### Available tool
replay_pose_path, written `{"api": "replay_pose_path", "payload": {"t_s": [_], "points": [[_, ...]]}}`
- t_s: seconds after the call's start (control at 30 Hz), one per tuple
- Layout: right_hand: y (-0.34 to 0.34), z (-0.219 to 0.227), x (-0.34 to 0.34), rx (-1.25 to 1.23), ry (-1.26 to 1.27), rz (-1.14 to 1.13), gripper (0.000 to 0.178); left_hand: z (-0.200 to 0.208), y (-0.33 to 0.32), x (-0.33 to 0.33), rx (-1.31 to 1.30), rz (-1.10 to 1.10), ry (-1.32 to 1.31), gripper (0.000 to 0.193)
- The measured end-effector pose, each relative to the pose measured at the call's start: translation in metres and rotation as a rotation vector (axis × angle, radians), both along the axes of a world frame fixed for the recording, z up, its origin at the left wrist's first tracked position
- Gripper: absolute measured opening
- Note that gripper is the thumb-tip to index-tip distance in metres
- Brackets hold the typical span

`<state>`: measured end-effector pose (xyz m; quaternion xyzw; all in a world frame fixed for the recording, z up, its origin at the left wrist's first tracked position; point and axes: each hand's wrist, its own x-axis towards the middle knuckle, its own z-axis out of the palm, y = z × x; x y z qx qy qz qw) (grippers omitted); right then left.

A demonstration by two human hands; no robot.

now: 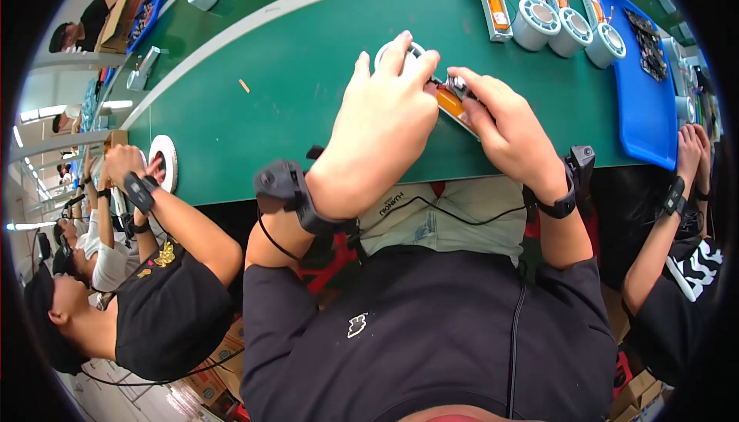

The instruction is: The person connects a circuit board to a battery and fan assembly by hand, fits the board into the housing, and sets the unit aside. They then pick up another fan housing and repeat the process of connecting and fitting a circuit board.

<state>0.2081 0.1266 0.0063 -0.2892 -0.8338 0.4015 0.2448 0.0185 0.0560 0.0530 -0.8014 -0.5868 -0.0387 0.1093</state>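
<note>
— What sits furthest left?
— A co-worker's white ring (165, 162) on the green table (308, 60).
— And in the middle?
— The left hand (382, 118) curls closed over a white round part (385, 53). The right hand (500, 122) pinches an orange-and-grey piece (450, 102) just beside it.
— Any containers?
— A blue tray (643, 106) at right holds a dark circuit board (648, 45); three white spools (570, 31) stand left of it.

At the table's (292, 75) near edge, the left hand (385, 106) rests on a round housing (389, 51), the right hand (500, 118) just beside it on a flat component (450, 106). Similar housings (566, 25) stand behind, a tray (643, 91) to the right.
</note>
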Motion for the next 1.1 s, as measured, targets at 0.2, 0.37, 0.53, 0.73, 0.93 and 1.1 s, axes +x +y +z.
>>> {"api": "replay_pose_path", "payload": {"t_s": [0.2, 0.37, 0.53, 0.73, 0.93, 1.1], "points": [[0.007, -0.005, 0.002, 0.101, 0.114, -0.059, 0.037, -0.010, 0.012, -0.011, 0.106, -0.104, -0.068, 0.009], [0.020, 0.005, 0.006, -0.047, 0.049, -0.129, 0.036, -0.055, 0.003, -0.023, 0.347, -0.175, -0.489, 0.012], [0.003, 0.012, -0.013, 0.155, -0.014, -0.143, 0.031, -0.062, 0.007, -0.026, 0.397, -0.129, -0.600, 0.013], [0.015, 0.015, -0.008, 0.241, -0.087, -0.055, 0.033, -0.054, 0.005, -0.035, 0.375, -0.211, -0.428, 0.008], [0.025, 0.009, 0.008, -0.421, 0.024, 0.080, 0.035, -0.037, 0.018, -0.035, 0.282, -0.277, -0.424, 0.005], [0.015, 0.003, 0.002, -0.468, 0.048, 0.000, 0.035, -0.039, 0.020, -0.048, 0.139, -0.397, -0.518, 0.009]]}}
